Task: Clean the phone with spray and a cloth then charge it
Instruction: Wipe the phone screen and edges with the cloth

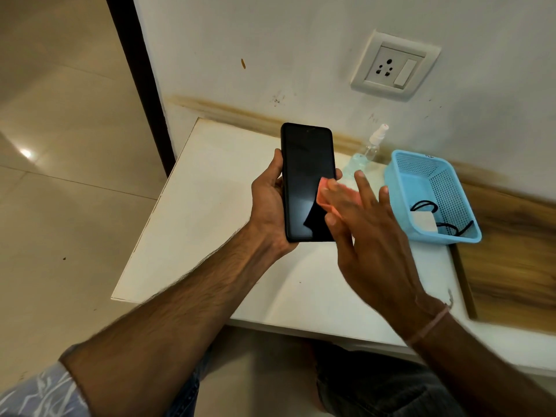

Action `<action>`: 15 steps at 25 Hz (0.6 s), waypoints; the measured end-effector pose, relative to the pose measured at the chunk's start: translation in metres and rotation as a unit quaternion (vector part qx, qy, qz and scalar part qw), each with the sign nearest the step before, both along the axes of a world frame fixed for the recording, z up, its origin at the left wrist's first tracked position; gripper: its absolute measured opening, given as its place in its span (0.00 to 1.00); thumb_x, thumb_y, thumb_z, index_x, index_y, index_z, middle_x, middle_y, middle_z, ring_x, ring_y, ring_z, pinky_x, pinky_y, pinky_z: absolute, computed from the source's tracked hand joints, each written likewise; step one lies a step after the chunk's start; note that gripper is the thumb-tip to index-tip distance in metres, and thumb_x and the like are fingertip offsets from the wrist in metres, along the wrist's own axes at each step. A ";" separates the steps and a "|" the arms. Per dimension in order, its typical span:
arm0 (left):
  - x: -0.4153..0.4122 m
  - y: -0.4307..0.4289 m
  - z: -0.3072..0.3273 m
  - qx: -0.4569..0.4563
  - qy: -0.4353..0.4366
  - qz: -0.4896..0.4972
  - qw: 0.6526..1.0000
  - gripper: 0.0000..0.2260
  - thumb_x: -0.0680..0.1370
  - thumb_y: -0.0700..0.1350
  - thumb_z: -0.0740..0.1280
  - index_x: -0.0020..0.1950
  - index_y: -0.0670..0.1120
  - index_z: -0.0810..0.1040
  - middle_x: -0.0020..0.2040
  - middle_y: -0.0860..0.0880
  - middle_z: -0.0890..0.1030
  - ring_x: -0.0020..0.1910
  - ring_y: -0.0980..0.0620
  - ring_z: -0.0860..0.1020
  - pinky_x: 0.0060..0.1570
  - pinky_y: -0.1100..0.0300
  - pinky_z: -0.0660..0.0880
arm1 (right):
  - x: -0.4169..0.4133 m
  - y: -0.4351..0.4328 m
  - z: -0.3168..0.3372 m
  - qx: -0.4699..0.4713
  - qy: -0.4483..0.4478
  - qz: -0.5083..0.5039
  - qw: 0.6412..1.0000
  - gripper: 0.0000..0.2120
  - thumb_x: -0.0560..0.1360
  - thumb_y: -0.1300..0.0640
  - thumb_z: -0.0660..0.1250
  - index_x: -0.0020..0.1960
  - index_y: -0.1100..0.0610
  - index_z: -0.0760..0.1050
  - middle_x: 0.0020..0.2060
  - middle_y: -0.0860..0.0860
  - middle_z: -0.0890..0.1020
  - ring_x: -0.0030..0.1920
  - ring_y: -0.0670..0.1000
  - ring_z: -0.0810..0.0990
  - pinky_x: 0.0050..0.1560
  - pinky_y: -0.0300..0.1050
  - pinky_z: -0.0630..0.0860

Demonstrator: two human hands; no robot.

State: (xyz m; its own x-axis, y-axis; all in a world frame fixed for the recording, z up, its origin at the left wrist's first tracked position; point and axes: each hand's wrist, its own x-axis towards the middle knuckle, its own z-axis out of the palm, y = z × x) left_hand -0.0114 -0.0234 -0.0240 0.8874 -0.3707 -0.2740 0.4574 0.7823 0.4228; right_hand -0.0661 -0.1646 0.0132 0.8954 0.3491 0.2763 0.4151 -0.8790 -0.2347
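Gripping phone (307, 182) upright in left hand (270, 203) above desk (192, 212), pressing pink cloth (323, 198) against phone's lower right screen under flattened right hand (370, 233), spray bottle (368, 152) standing behind phone, beside blue basket (400, 194).

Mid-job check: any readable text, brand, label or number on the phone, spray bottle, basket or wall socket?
None can be read.
phone: screen dark, no brand visible.
spray bottle: no label visible.
blue basket: small tag on far rim, too small to read.
wall socket: no markings visible.
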 end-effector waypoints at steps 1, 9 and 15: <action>0.000 0.000 0.000 -0.013 -0.010 -0.002 1.000 0.35 0.81 0.67 0.52 0.71 0.39 0.75 0.58 0.38 0.79 0.50 0.41 0.78 0.55 0.48 0.75 | -0.009 -0.001 -0.003 0.005 -0.001 0.008 1.000 0.21 0.82 0.52 0.53 0.73 0.54 0.66 0.73 0.51 0.68 0.77 0.53 0.55 0.76 0.58 0.50; -0.001 -0.004 0.001 -0.026 -0.040 -0.014 0.999 0.33 0.82 0.65 0.51 0.70 0.39 0.74 0.56 0.37 0.79 0.46 0.40 0.79 0.53 0.47 0.75 | -0.055 -0.006 -0.015 -0.006 0.000 0.030 1.000 0.23 0.81 0.48 0.51 0.71 0.57 0.70 0.71 0.52 0.69 0.75 0.56 0.60 0.70 0.67 0.61; 0.001 -0.001 0.005 -0.025 -0.019 -0.010 0.999 0.36 0.81 0.67 0.52 0.74 0.39 0.71 0.58 0.37 0.79 0.49 0.41 0.78 0.55 0.47 0.74 | -0.015 -0.010 -0.004 -0.034 -0.018 0.011 0.999 0.21 0.82 0.50 0.52 0.74 0.52 0.65 0.73 0.50 0.67 0.77 0.53 0.53 0.75 0.62 0.52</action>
